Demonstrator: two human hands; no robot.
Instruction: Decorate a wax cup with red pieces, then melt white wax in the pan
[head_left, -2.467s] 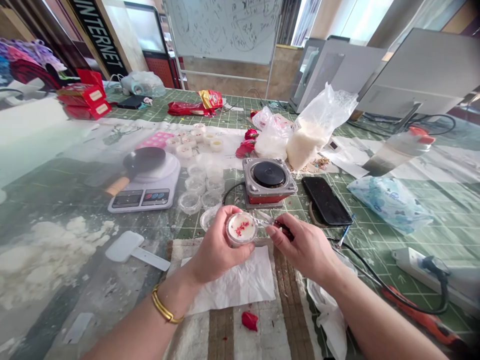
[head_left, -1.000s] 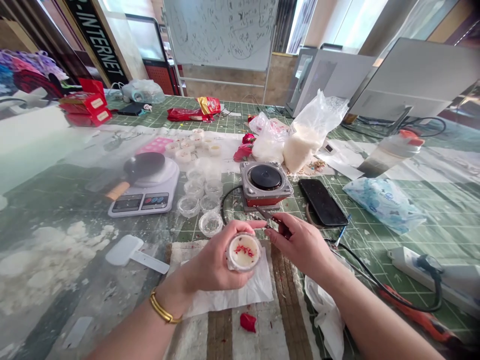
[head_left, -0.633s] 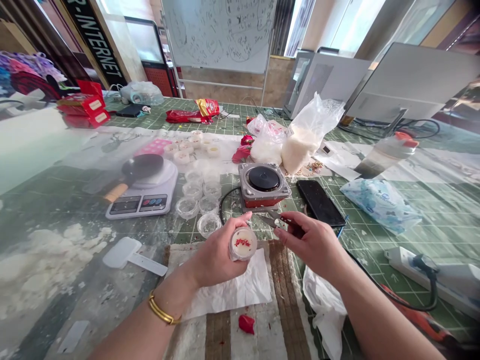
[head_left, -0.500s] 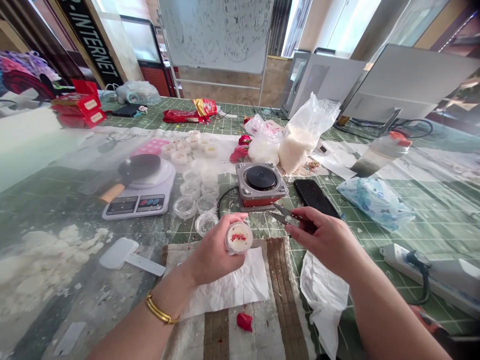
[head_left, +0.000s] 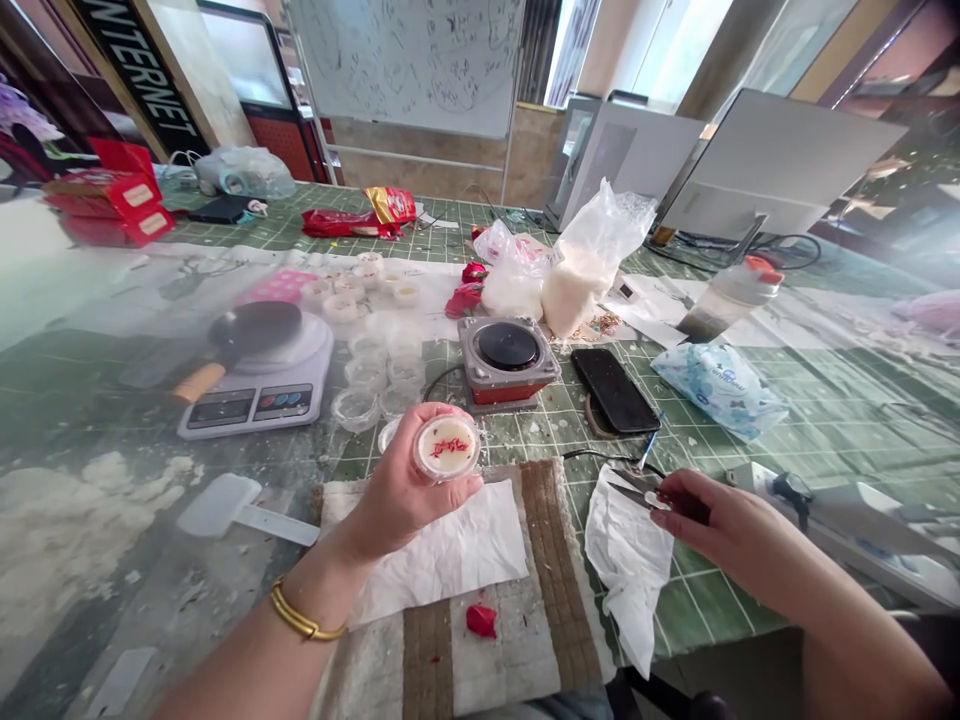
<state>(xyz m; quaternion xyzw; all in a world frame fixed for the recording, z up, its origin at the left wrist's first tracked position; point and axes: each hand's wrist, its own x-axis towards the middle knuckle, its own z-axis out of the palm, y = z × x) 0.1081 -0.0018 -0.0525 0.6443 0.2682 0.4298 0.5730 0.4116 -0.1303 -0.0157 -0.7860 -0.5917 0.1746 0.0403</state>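
the left hand [head_left: 401, 490] is closed around a small clear cup [head_left: 447, 447], its fingers curled along the far side and its thumb along the near rim. the cup is tilted so that its top faces the head camera, showing a pale, smooth filling with red bits scattered across the middle. the right hand [head_left: 712, 515] is closed on a pair of dark snips [head_left: 636, 494], pinched between thumb and fingers, with the two blades slightly apart and pointing left.

half a second ago the snips are near the base of the hot plate [head_left: 508, 350], close to the cup; now they are farther right and nearer the person, above the crumpled white tissue [head_left: 628, 560]. whether the tips touch the tissue i cannot tell. the phone [head_left: 615, 390], partly covered by the right hand then, is now in plain sight. the left hand has the cup in its grasp in both frames, and the red petal [head_left: 481, 621] lies in the same spot on the striped cloth [head_left: 517, 630].

the cup sits inside the left hand's grip, above the far edge of the white paper sheet [head_left: 457, 555], in front of the clear containers [head_left: 356, 408], and well apart from the snips.
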